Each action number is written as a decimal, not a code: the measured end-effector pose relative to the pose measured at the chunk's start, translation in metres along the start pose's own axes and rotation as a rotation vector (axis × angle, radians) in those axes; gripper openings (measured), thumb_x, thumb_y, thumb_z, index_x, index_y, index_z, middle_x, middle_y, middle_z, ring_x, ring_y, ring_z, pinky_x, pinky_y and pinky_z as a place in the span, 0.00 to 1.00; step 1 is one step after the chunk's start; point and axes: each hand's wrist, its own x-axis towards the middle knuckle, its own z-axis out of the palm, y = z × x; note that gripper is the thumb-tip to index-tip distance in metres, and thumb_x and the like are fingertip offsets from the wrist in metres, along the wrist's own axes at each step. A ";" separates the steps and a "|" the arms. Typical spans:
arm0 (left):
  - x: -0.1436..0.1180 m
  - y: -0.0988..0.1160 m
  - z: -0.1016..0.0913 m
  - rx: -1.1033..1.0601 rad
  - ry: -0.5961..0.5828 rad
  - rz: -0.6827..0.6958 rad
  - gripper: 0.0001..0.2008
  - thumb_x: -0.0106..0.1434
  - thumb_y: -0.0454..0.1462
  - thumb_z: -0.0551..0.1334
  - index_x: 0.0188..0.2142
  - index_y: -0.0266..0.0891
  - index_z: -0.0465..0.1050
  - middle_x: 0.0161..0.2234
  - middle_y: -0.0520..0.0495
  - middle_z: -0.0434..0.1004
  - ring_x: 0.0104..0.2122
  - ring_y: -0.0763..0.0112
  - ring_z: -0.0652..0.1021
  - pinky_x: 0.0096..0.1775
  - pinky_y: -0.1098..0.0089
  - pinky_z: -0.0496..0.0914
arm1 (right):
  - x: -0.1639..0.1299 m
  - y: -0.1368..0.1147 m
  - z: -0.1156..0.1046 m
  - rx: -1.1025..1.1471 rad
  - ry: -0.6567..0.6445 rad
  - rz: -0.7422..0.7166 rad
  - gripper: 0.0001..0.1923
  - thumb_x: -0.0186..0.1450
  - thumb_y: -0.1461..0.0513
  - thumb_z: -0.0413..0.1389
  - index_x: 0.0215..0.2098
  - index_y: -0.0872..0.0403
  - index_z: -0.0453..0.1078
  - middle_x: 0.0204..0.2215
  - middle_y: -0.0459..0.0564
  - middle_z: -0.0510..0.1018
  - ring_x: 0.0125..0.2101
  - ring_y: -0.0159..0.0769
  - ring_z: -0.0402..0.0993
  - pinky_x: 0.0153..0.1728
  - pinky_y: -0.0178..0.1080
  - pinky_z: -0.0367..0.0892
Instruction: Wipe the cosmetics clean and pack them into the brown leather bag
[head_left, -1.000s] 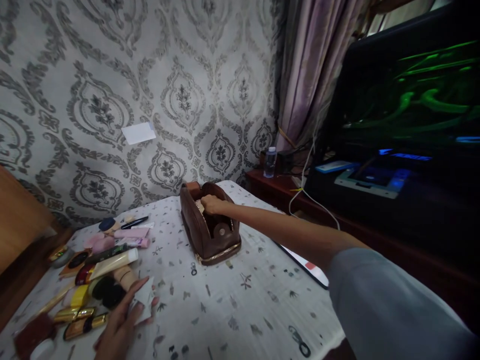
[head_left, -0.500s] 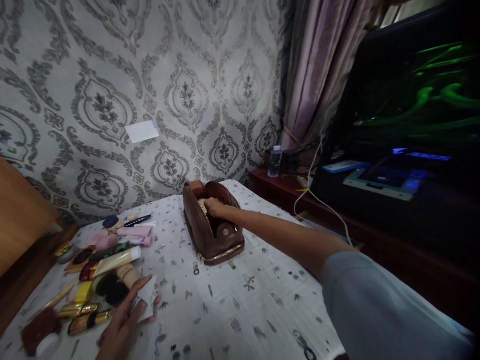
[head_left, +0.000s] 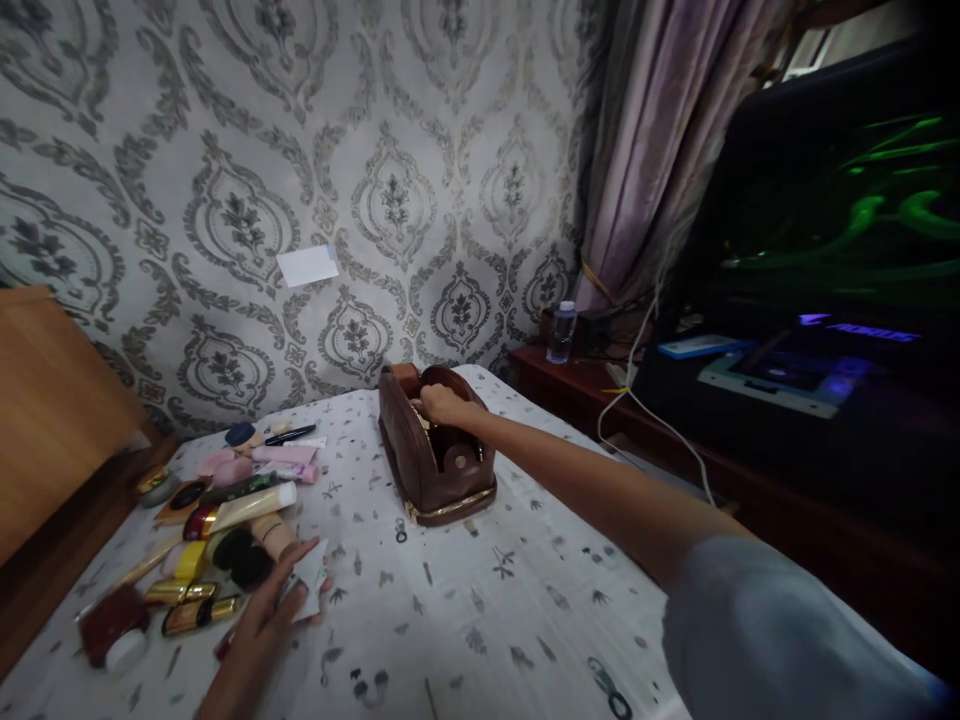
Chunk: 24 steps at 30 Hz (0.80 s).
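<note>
Both hands are busy: the right hand (head_left: 441, 402) curls into the open brown pouch (head_left: 435, 462), gripping something unseen. The left hand (head_left: 279, 610) lies flat on a white packet (head_left: 307, 590); a sweep could scatter the cosmetics (head_left: 225, 520) just beside it.

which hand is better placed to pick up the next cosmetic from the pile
Left, most likely. The left hand lies flat on a small white packet right beside the cosmetics pile. The right hand is stretched out to the open brown pouch, well away from it.
</note>
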 end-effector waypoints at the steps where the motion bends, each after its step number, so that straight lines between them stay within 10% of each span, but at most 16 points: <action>1: 0.001 -0.001 0.000 0.005 -0.001 0.008 0.36 0.48 0.54 0.71 0.54 0.43 0.74 0.67 0.44 0.58 0.62 0.40 0.66 0.39 0.62 0.79 | -0.002 -0.003 -0.007 0.005 0.058 0.004 0.16 0.70 0.56 0.54 0.47 0.61 0.73 0.43 0.63 0.79 0.46 0.46 0.77 0.44 0.41 0.71; 5: -0.001 -0.006 0.005 0.014 0.026 0.064 0.35 0.51 0.53 0.69 0.55 0.41 0.72 0.67 0.41 0.56 0.64 0.41 0.61 0.38 0.63 0.79 | -0.035 -0.014 -0.024 0.107 0.325 -0.105 0.20 0.75 0.59 0.38 0.54 0.59 0.66 0.43 0.59 0.79 0.41 0.38 0.78 0.40 0.36 0.69; 8: -0.003 -0.004 0.009 0.001 0.044 0.079 0.30 0.50 0.49 0.68 0.52 0.40 0.74 0.62 0.40 0.64 0.56 0.46 0.71 0.35 0.65 0.78 | -0.081 -0.019 -0.017 0.512 0.604 -0.404 0.19 0.74 0.53 0.42 0.36 0.55 0.68 0.24 0.46 0.73 0.22 0.31 0.70 0.26 0.32 0.64; 14: -0.004 0.009 0.009 -0.039 0.036 0.096 0.11 0.48 0.42 0.59 0.27 0.37 0.74 0.22 0.50 0.71 0.22 0.71 0.72 0.18 0.76 0.65 | -0.145 -0.029 0.055 0.469 0.266 -0.871 0.19 0.72 0.58 0.47 0.24 0.52 0.61 0.19 0.43 0.65 0.19 0.28 0.63 0.24 0.32 0.58; 19: 0.002 0.024 -0.012 -0.039 0.171 0.140 0.12 0.48 0.44 0.56 0.23 0.37 0.70 0.17 0.51 0.67 0.16 0.75 0.66 0.15 0.78 0.57 | -0.151 -0.056 0.120 0.471 -0.023 -0.815 0.20 0.73 0.56 0.43 0.23 0.52 0.57 0.18 0.43 0.64 0.20 0.30 0.64 0.25 0.34 0.56; 24: 0.032 0.055 -0.077 0.001 0.445 0.190 0.18 0.55 0.52 0.58 0.27 0.38 0.68 0.19 0.53 0.67 0.18 0.75 0.68 0.17 0.78 0.58 | -0.153 -0.088 0.152 0.604 -0.236 -0.699 0.23 0.72 0.50 0.40 0.23 0.52 0.53 0.19 0.43 0.62 0.22 0.31 0.62 0.26 0.34 0.56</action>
